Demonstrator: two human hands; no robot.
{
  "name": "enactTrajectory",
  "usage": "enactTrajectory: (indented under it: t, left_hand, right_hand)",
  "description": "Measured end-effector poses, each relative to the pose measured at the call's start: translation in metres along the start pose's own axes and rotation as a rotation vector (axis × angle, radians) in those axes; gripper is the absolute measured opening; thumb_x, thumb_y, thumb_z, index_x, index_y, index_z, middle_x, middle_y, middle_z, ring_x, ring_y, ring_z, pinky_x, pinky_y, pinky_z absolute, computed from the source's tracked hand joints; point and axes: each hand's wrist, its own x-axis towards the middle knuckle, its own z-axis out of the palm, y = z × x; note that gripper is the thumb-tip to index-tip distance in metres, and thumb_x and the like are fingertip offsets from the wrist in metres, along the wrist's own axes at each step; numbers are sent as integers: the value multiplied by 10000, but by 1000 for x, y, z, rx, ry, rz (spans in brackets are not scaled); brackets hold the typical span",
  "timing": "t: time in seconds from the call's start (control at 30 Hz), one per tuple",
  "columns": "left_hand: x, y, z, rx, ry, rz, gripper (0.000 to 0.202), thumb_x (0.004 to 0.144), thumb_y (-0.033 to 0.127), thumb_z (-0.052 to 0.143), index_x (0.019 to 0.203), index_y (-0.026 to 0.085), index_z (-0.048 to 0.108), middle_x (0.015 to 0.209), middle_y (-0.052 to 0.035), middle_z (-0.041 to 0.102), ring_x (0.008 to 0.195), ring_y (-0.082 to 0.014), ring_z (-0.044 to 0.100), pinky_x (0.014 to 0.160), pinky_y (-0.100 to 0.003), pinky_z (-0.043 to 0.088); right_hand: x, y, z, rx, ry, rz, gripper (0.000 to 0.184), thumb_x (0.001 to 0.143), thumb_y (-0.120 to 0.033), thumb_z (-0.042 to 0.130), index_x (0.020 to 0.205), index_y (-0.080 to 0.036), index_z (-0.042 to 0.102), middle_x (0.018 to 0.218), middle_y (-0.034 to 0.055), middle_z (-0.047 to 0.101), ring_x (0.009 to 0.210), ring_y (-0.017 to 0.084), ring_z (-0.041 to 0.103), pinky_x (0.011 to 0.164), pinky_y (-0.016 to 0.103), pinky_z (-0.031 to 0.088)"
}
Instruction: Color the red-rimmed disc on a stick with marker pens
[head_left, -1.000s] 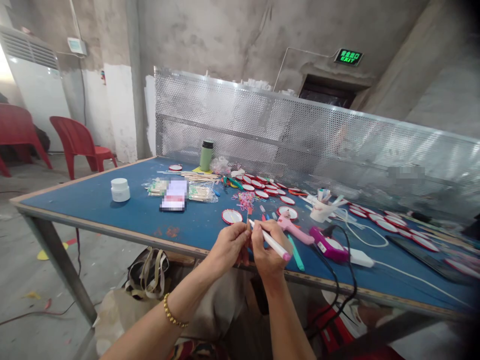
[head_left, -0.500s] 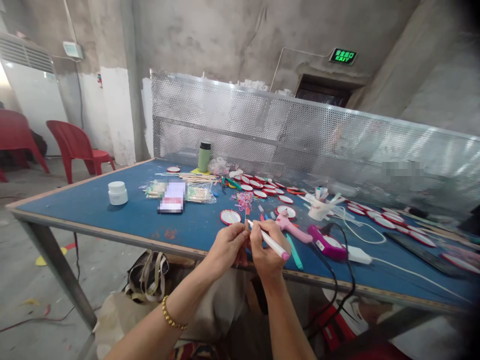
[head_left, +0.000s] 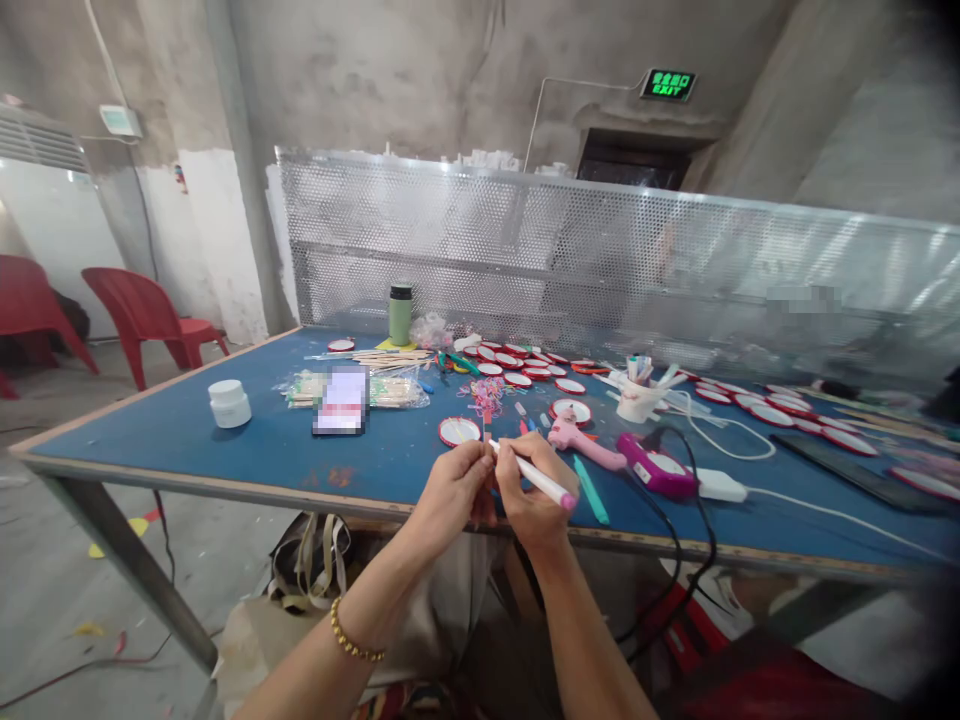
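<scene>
Just over the table's front edge, my left hand (head_left: 452, 492) pinches a narrow flat stick (head_left: 487, 426) that stands upright and is reddish near its top. Closed in a writing grip, my right hand (head_left: 534, 510) holds a white marker (head_left: 536, 477) with a pink end. The marker's tip points at the stick, close to my left fingertips; whether it touches I cannot tell. Behind my left hand lies a white disc with a red rim (head_left: 459, 431). A teal marker (head_left: 592, 490) rests right of my right hand, near a pink glue gun (head_left: 581, 440).
On the blue table (head_left: 172, 420) are a white jar (head_left: 229, 403), a phone (head_left: 341, 400), a green bottle (head_left: 400, 318), loose colourful bits (head_left: 491, 397) and a cup of sticks (head_left: 637, 402). A purple device (head_left: 656, 466) trails black cables. A perforated metal panel (head_left: 450, 240) stands behind.
The view has shifted slightly, so the table and wall appear moved. Both hands keep their grips, with the marker's tip still at the stick.
</scene>
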Motion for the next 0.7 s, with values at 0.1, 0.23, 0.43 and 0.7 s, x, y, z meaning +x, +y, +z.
enactTrajectory:
  t: [0.1, 0.23, 0.43, 0.7]
  left_hand:
    - [1, -1, -1, -4, -12, 7, 339, 862, 518, 558, 814, 185, 510, 508, 54, 516, 397, -103, 518, 387, -199, 337]
    - [2, -2, -2, 5, -12, 13, 329, 871, 504, 557, 806, 186, 500, 496, 57, 512, 387, -98, 506, 381, -197, 328]
    - [1, -1, -2, 38, -10, 4, 350, 883, 521, 535, 778, 188, 512, 462, 48, 508, 391, -97, 483, 399, -203, 323]
    - [1, -2, -2, 15, -15, -5, 356, 884, 530, 532, 776, 193, 494, 480, 48, 517, 391, -98, 490, 392, -200, 335]
  right_hand:
    - [-1, 0, 0, -17, 43, 28, 156, 912, -161, 543, 768, -195, 593, 648, -11, 599, 574, 118, 561, 559, 250, 465]
    - [0, -1, 0, 47, 26, 14, 126, 907, -145, 548, 811, -191, 615, 697, 1, 632, 615, 121, 592, 592, 253, 484]
    - [1, -1, 0, 13, -2, 9, 131, 904, -159, 550, 798, -189, 622, 681, 3, 629, 596, 121, 583, 576, 254, 478]
    - [2, -2, 1, 29, -12, 7, 135, 909, -161, 549, 796, -190, 619, 673, 3, 627, 589, 125, 589, 568, 254, 480]
